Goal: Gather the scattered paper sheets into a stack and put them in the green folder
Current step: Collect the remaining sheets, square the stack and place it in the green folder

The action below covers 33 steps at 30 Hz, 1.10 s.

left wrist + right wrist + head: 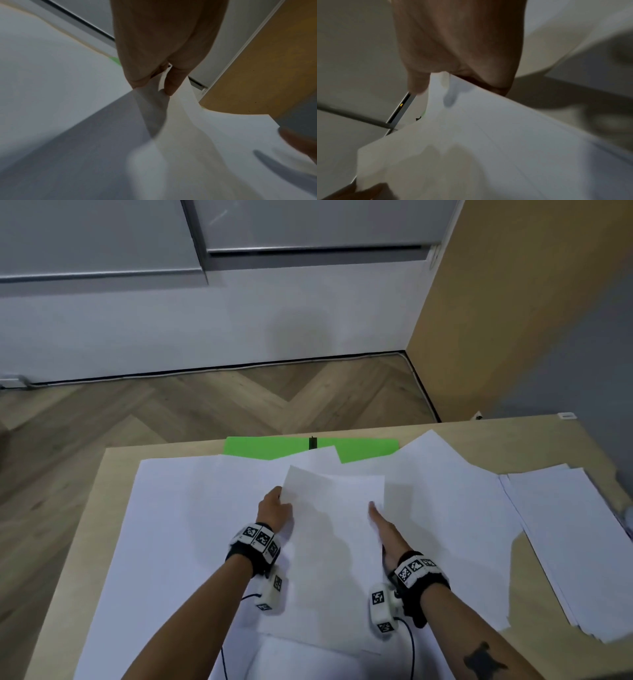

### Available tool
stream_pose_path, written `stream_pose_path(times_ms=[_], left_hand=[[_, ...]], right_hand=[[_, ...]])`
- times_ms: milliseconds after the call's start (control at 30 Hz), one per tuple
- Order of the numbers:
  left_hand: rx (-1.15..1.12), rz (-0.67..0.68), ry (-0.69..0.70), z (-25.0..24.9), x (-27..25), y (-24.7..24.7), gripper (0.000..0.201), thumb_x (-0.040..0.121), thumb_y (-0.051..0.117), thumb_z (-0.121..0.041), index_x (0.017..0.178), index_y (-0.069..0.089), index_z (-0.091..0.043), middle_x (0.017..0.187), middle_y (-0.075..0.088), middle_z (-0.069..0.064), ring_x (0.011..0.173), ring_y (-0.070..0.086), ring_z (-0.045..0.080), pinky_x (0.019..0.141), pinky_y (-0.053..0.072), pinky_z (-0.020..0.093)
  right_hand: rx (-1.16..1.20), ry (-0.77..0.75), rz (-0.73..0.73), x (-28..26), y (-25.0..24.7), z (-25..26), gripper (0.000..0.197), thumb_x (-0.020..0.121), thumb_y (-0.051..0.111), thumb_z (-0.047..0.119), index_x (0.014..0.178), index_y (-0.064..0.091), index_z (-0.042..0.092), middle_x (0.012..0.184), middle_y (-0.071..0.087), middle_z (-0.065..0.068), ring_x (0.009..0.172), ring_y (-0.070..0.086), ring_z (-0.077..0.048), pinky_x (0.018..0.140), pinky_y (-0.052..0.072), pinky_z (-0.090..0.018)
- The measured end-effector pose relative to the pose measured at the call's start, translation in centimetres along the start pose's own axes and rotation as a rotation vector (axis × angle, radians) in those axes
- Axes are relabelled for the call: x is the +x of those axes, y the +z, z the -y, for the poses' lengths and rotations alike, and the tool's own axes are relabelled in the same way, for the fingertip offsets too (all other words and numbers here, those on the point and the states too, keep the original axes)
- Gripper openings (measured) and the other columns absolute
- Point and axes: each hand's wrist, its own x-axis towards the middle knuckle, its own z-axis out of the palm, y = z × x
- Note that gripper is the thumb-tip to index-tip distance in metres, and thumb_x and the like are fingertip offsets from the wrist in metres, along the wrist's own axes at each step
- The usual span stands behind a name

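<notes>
Between my two hands a white paper sheet (332, 542) is lifted off the desk, its far end tilted up. My left hand (275, 510) pinches its left edge; the left wrist view shows my thumb and fingers (169, 83) on either side of the sheet (197, 135). My right hand (380, 523) holds the right edge, thumb on top, fingers under the sheet (488, 135). More white sheets (191, 525) lie spread beneath. The green folder (274, 448) lies at the far desk edge, half covered by paper.
A second pile of white sheets (575, 542) lies at the right end of the wooden desk (513, 440). A black clip (312, 442) sits on the folder's far edge. Wooden floor and a white wall lie beyond the desk.
</notes>
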Motion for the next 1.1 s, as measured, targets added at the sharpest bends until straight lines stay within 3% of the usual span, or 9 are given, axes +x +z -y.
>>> stream_pose_path(times_ms=[67,133,233,367,567,667,767,933,1100], left_hand=[[-0.022,0.007,-0.012,0.1,-0.1,1.1,0.022,0.084,0.049,0.001,0.101,0.06,-0.008,0.101,0.066,0.014,0.095,0.06,0.032,0.074,0.045,0.031],[-0.049,0.038,-0.025,-0.1,-0.6,2.0,0.022,0.084,0.048,0.0,0.101,0.057,-0.011,0.099,0.065,0.01,0.094,0.06,0.03,0.075,0.045,0.031],[0.005,0.084,-0.027,-0.3,-1.2,2.8,0.025,0.088,0.051,-0.007,0.112,0.053,-0.01,0.101,0.059,0.003,0.094,0.054,0.025,0.078,0.041,0.028],[0.199,0.028,0.037,0.9,-1.4,3.1,0.016,0.089,0.054,-0.013,0.104,0.053,-0.007,0.106,0.057,0.01,0.104,0.053,0.034,0.084,0.043,0.036],[0.35,-0.132,-0.091,2.8,-2.3,2.4,0.034,0.09,0.053,-0.019,0.123,0.052,-0.016,0.129,0.042,0.009,0.122,0.037,0.03,0.096,0.04,0.042],[0.358,-0.125,-0.118,3.3,-2.4,2.5,0.042,0.085,0.059,-0.02,0.124,0.048,-0.011,0.13,0.037,0.011,0.123,0.033,0.032,0.096,0.041,0.042],[0.351,-0.069,-0.101,3.2,-2.3,2.8,0.047,0.084,0.062,-0.021,0.126,0.047,-0.008,0.128,0.038,0.013,0.122,0.034,0.032,0.096,0.041,0.039],[0.271,-0.035,-0.096,2.9,-1.9,3.3,0.047,0.084,0.064,-0.018,0.128,0.051,-0.01,0.127,0.043,0.01,0.124,0.038,0.028,0.099,0.041,0.035],[0.2,-0.013,-0.115,2.0,-1.8,4.4,0.04,0.079,0.065,-0.017,0.118,0.056,-0.011,0.11,0.058,0.008,0.112,0.051,0.028,0.088,0.046,0.034]], right_hand=[[-0.106,-0.079,-0.059,-4.4,2.4,2.6,0.069,0.077,0.086,0.041,0.131,0.063,0.006,0.131,0.066,-0.006,0.123,0.061,-0.024,0.11,0.043,-0.039],[-0.168,-0.141,-0.029,-5.3,2.8,2.9,0.04,0.078,0.084,0.009,0.115,0.069,0.003,0.115,0.074,-0.008,0.111,0.068,-0.026,0.109,0.045,-0.042],[-0.198,-0.162,-0.082,-4.9,2.9,2.9,0.034,0.079,0.078,-0.007,0.11,0.068,0.001,0.116,0.072,-0.01,0.106,0.068,-0.027,0.108,0.045,-0.043],[-0.115,-0.152,-0.198,-4.6,2.6,3.9,0.038,0.086,0.066,-0.01,0.11,0.043,0.01,0.112,0.052,-0.003,0.109,0.048,-0.02,0.098,0.035,-0.033],[-0.172,-0.194,-0.303,-1.4,-1.8,4.3,0.035,0.058,0.07,0.011,0.093,0.066,0.006,0.105,0.071,-0.011,0.108,0.065,-0.035,0.1,0.049,-0.045],[-0.272,-0.172,-0.383,-3.1,-2.9,5.8,0.011,0.076,0.064,0.002,0.086,0.06,0.004,0.1,0.065,-0.013,0.101,0.06,-0.034,0.092,0.046,-0.04],[-0.364,-0.152,-0.436,-3.4,-4.8,6.3,0.01,0.087,0.059,-0.001,0.097,0.057,0.001,0.103,0.059,-0.013,0.096,0.052,-0.03,0.086,0.041,-0.033],[-0.476,-0.135,-0.454,-3.2,-6.3,5.6,0.015,0.089,0.059,0.0,0.103,0.056,0.006,0.107,0.057,-0.011,0.098,0.051,-0.03,0.088,0.041,-0.033],[-0.555,-0.11,-0.408,-2.8,-6.0,4.5,0.024,0.088,0.061,-0.001,0.112,0.06,0.003,0.11,0.061,-0.012,0.1,0.054,-0.031,0.091,0.044,-0.034]])
